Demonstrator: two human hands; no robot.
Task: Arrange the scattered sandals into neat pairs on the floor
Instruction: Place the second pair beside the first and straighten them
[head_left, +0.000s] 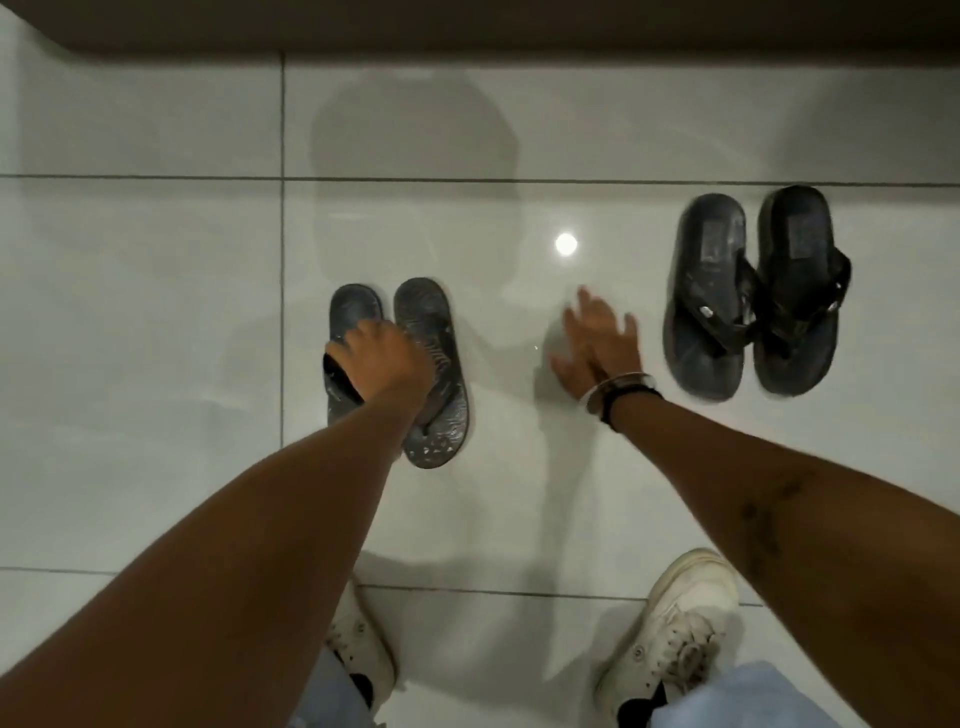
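Observation:
Two pairs of dark flip-flop sandals lie on the glossy white tile floor (156, 312). The left pair has a plain grey sandal (353, 312) and, touching its right side, a patterned grey sandal (434, 358), heels pointing away from me. My left hand (382, 358) rests on the plain sandal with fingers curled over its strap area, hiding the strap. The right pair, two black sandals (709, 291) (802, 291), sits side by side with straps overlapping. My right hand (597, 340) hovers open between the pairs, fingers spread, holding nothing.
My two white sneakers (358, 639) (675, 634) stand at the near edge, below light blue trouser legs. A dark brown ledge or wall base (467, 26) runs along the far side. A ceiling light reflects on the tile (566, 243).

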